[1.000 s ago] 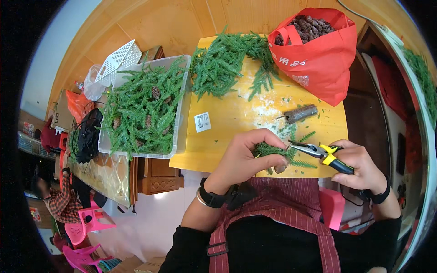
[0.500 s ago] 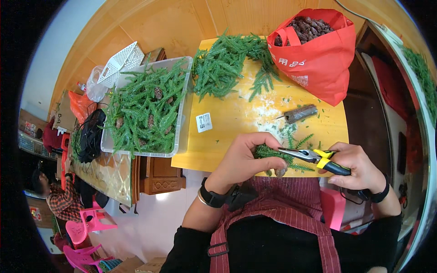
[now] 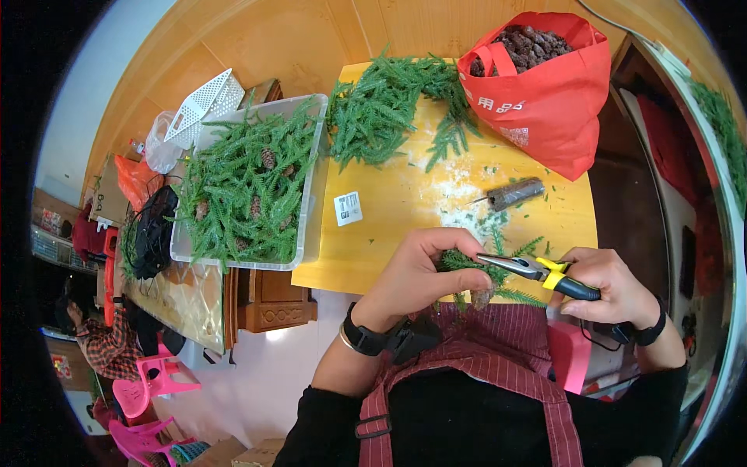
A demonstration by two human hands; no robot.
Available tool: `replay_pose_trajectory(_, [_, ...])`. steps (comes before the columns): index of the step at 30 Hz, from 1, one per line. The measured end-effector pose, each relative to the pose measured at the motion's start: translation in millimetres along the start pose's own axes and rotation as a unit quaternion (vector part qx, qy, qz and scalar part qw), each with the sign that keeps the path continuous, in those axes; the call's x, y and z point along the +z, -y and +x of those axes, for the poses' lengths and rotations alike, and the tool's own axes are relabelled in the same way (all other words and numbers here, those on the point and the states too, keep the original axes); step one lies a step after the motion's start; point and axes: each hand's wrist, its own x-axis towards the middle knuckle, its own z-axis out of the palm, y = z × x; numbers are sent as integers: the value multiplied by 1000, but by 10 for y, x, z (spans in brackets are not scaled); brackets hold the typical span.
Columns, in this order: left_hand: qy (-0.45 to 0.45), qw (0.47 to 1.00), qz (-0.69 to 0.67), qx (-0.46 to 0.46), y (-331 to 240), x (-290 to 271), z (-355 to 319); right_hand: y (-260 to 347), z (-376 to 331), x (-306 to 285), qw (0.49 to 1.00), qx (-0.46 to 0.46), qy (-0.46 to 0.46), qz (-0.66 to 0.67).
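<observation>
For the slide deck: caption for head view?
Left hand holds green sprig; right hand applies pliers over yellow table.

Green sprigs [image 3: 475, 268], yellow-handled pliers [image 3: 545, 274], red bag [image 3: 545, 86], yellow table [image 3: 389, 233].

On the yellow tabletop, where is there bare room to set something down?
The barest patch on the yellow tabletop lies around the white label, between the clear bin and the dark roll. The back edge is crowded by loose green sprigs and the red bag.

green sprig [image 3: 475, 265] | gripped over table edge | pliers [image 3: 537, 272] touching, level
</observation>
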Motion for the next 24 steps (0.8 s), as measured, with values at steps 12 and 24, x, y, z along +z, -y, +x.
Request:
replay_pose_trajectory(12, [41, 998, 40, -23, 30, -61, 27, 116, 48, 16, 983, -14, -41, -177])
replay_pose_trajectory(24, [-9, 993, 50, 104, 188, -43, 29, 274, 80, -10, 989, 13, -25, -143])
